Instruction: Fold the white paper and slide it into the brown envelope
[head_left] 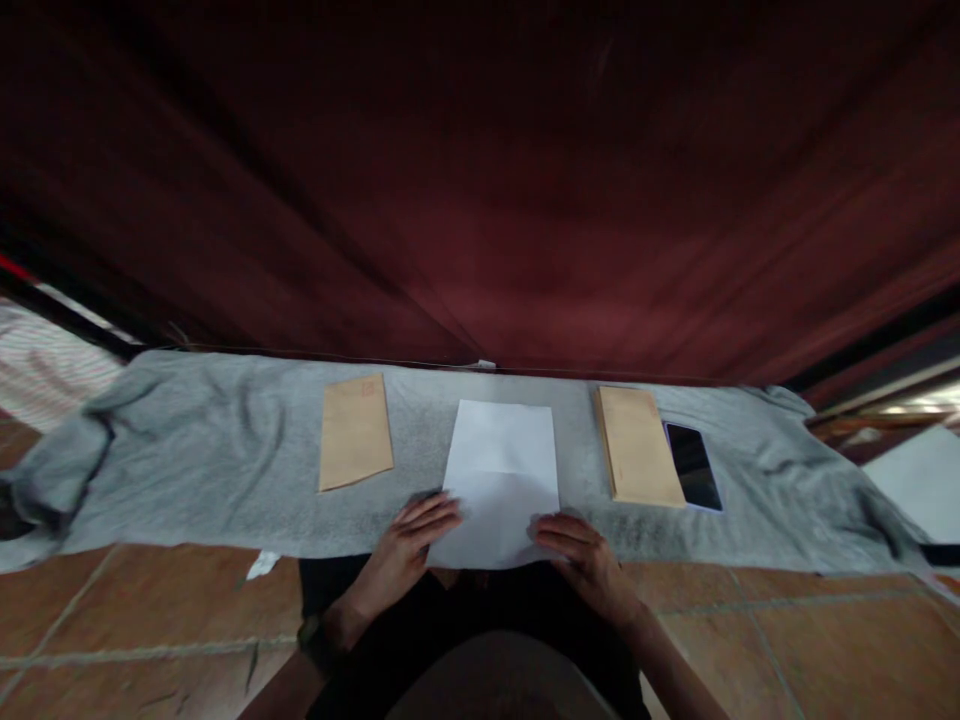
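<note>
A white sheet of paper [501,480] with a faint crease across its middle lies before me on a grey cloth. Its lower part reaches over the cloth's near edge towards my body. On the paper's left edge, the fingers of my left hand [409,545] rest on top, close together. My right hand [581,555] grips the opposite edge the same way. Both thumbs are hard to make out. To the left is one brown envelope [355,432] with small red print in a top corner. A stack of brown envelopes [640,445] sits to the right.
A phone [694,465] with a dark screen lies beside the stack, partly under it. The wrinkled grey cloth [225,450] covers a long, narrow surface against a dark red panel [480,220]. Below are brown floor tiles [172,600] with a white scrap [262,565].
</note>
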